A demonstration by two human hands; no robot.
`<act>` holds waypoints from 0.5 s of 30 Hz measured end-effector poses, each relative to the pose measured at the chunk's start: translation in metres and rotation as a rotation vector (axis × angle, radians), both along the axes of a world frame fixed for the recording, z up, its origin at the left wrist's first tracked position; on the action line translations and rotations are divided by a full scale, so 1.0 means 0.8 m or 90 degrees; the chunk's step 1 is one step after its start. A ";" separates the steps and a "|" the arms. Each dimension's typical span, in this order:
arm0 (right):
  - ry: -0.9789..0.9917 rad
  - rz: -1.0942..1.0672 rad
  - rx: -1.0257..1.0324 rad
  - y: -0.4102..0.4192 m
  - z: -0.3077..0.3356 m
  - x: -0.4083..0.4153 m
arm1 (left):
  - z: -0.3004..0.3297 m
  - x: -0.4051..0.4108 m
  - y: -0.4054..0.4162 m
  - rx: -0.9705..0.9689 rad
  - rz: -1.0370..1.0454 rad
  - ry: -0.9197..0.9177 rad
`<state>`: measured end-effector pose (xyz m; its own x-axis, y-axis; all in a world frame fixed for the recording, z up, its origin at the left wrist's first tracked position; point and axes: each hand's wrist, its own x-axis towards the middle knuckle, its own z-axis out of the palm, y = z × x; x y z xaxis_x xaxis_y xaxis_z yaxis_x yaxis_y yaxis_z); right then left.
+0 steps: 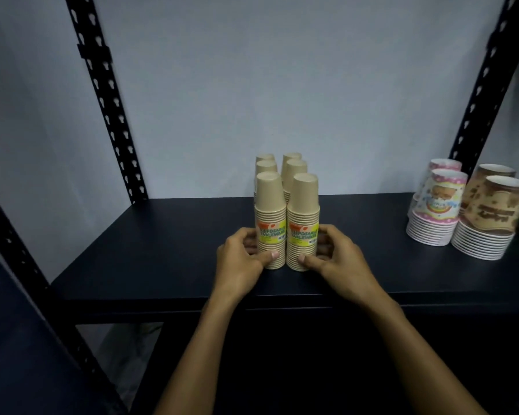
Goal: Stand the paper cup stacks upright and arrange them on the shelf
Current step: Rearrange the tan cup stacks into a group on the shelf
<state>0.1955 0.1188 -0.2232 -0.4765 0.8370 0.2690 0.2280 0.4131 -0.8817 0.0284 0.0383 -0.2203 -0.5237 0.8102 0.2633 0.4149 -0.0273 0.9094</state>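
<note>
**Six tan cup stacks held upright near the shelf's front edge**

Six stacks of tan paper cups are seen standing upright, mouths down, on the dark shelf (162,235). They are arranged in two touching columns of three that run from the front edge toward the back edge, roughly midway between the shelf's left and right ends. The front left stack (270,223) and the front right stack (303,226) are set side by side, touching, close to the front edge; a yellow and orange label is carried on each. The four back stacks (285,169) are partly hidden behind them, so only their tops are shown.

The front left stack is gripped low down by the left hand (240,262), with the thumb laid across its front and the fingers curled round its outer side. The front right stack is gripped in the same way by the right hand (339,259), thumb at the front near the base, fingers wrapped round the right side.

Toward the shelf's right end, well apart from the tan cups, two pink patterned stacks (435,211) and two brown patterned stacks (492,217) are stood, leaning slightly. Black slotted posts (108,97) are seen at the back corners, against a pale wall (282,70).
</note>
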 end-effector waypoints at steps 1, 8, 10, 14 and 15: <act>-0.001 -0.002 0.004 0.001 0.001 -0.003 | 0.001 -0.001 0.001 0.000 0.007 0.013; 0.012 -0.024 -0.005 0.010 -0.006 -0.011 | -0.009 -0.010 0.001 0.010 0.019 0.029; 0.013 -0.043 -0.013 0.011 -0.009 -0.011 | -0.012 -0.013 0.002 0.003 0.017 0.028; -0.026 -0.072 0.028 0.005 -0.013 -0.015 | -0.018 -0.014 0.002 -0.012 0.014 0.044; -0.043 -0.077 0.050 0.003 -0.014 -0.016 | -0.019 -0.013 0.002 -0.014 0.011 0.052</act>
<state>0.1831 0.1209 -0.2344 -0.3933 0.8667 0.3070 0.3382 0.4468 -0.8283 0.0177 0.0400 -0.2356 -0.5154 0.8070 0.2884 0.4880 -0.0002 0.8729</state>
